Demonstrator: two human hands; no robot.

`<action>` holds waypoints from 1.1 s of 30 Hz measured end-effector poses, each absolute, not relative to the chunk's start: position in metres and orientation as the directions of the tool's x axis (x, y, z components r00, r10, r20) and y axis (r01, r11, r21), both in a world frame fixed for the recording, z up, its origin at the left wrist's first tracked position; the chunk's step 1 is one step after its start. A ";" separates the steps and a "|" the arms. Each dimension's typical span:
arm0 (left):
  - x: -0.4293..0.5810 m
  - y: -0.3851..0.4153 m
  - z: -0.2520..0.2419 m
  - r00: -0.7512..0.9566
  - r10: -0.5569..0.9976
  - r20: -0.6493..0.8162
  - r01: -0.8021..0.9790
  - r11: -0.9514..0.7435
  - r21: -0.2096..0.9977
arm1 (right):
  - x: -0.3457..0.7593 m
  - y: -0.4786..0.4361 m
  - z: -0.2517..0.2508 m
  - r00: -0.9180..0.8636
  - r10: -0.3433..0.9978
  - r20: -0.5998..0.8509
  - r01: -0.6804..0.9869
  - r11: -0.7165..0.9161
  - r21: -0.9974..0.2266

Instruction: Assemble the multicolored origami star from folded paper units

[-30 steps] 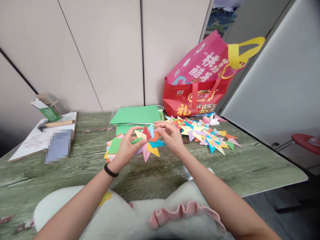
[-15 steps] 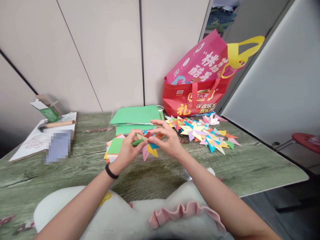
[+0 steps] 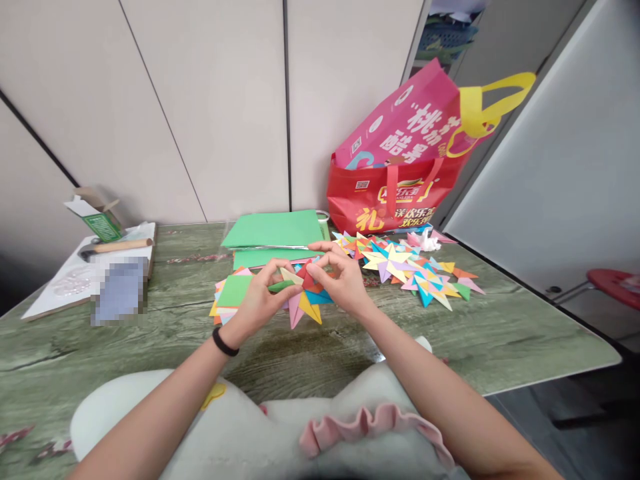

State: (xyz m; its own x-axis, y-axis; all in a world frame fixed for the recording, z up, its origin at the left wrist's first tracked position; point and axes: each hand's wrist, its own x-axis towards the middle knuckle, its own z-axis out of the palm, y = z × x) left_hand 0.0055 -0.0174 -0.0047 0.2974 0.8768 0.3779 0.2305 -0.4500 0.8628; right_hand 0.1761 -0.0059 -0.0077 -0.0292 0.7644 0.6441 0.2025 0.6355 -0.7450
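Between my two hands is a many-coloured folded paper star (image 3: 306,304), held just above the table, with pink, yellow, blue, red, cream and green points showing. My left hand (image 3: 264,292) pinches its green and cream points from the left, thumb in front. At the star's upper right, my right hand (image 3: 342,277) has thumb and forefinger closed on the red point, its other fingers raised. Part of the star is hidden behind the fingers. Left of it lies a stack of coloured paper squares (image 3: 233,292), green on top, partly covered by my left hand.
Finished paper stars (image 3: 387,260) lie piled at the right, by a red gift bag (image 3: 370,190). Green paper sheets (image 3: 275,228) lie at the back. A hammer-like tool (image 3: 123,246) and an open small box (image 3: 103,223) rest on a white board (image 3: 40,297) at the left.
The red point of the star shows larger and more spread out now. My right hand's fingers have come down and bent a little, and the star has turned slightly toward the camera.
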 end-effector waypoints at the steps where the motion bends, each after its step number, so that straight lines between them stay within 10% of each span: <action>1: 0.006 -0.017 -0.004 0.295 0.880 0.374 0.229 -0.445 0.866 | 0.176 -0.006 -0.008 -0.025 0.765 0.643 0.203 0.634 -0.746; 20: 0.004 -0.019 -0.001 0.151 0.918 0.367 0.137 -0.388 0.912 | 0.176 -0.007 -0.006 0.237 0.677 0.697 0.032 0.711 -0.702; 28: 0.004 -0.018 0.000 0.112 0.921 0.372 0.145 -0.386 0.911 | 0.197 0.021 -0.015 0.599 0.734 0.320 -0.164 0.504 -0.848; 33: 0.005 -0.018 0.001 0.106 0.921 0.374 0.166 -0.387 0.907 | 0.196 0.034 -0.035 0.356 0.923 0.149 -0.050 0.178 -0.983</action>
